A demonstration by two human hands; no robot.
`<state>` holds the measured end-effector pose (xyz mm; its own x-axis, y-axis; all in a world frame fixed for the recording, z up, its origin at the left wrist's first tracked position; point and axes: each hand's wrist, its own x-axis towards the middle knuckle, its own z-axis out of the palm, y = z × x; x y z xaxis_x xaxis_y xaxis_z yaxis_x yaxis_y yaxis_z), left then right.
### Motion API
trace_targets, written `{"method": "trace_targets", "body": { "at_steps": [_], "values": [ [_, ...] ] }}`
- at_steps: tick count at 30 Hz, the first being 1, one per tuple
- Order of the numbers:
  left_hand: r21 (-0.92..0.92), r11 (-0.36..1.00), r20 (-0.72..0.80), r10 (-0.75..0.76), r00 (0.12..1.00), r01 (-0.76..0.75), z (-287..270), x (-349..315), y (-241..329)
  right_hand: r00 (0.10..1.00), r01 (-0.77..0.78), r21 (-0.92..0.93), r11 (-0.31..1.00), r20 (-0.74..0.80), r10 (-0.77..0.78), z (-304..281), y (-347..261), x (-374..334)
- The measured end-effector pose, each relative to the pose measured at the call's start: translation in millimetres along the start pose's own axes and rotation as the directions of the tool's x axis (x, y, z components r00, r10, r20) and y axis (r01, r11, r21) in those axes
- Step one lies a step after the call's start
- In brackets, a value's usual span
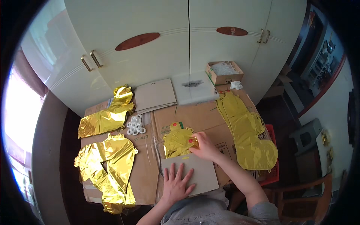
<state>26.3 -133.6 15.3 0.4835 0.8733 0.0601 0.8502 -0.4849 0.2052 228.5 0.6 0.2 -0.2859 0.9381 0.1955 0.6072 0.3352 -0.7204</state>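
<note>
A folded gold foil balloon (177, 141) lies in the middle of the cardboard-covered table (202, 114), partly tucked under a grey cardboard sheet (200, 170). My left hand (177, 184) lies flat on that sheet with fingers spread. My right hand (203, 147) pinches the balloon's right edge, next to a red dot on the foil.
Flat gold foil balloons lie at far left (107, 117), front left (108, 167) and right (247, 129). A cluster of white plastic rings (135, 125), a stack of grey sheets (155, 95), clear bags (194, 88) and an open carton (224, 72) sit toward the wardrobe. A red crate (273, 165) stands at the right.
</note>
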Motion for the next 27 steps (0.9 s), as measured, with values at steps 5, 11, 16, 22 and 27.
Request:
{"method": "trace_targets", "body": {
  "at_steps": [5,11,16,22,27],
  "values": [
    [0.012,1.000,-0.008,0.000,1.000,0.000,2,0,0,0.987,-0.157,0.076,0.985,0.049,0.153,-1,3,28],
    [0.010,1.000,-0.013,-0.002,1.000,0.002,3,-1,0,0.909,-0.377,0.326,0.867,0.312,0.278,-20,0,35],
    [-0.002,1.000,-0.029,-0.005,1.000,0.005,4,-2,0,0.895,-0.302,0.218,0.928,0.400,0.198,-27,-3,42],
    [0.003,0.999,-0.020,-0.039,0.999,0.039,1,1,4,0.859,-0.275,-0.025,0.961,0.444,0.257,-26,1,46],
    [-0.017,0.999,-0.036,-0.041,0.999,0.041,2,0,3,0.883,-0.255,0.092,0.963,0.428,0.193,-19,13,43]
  ]
}}
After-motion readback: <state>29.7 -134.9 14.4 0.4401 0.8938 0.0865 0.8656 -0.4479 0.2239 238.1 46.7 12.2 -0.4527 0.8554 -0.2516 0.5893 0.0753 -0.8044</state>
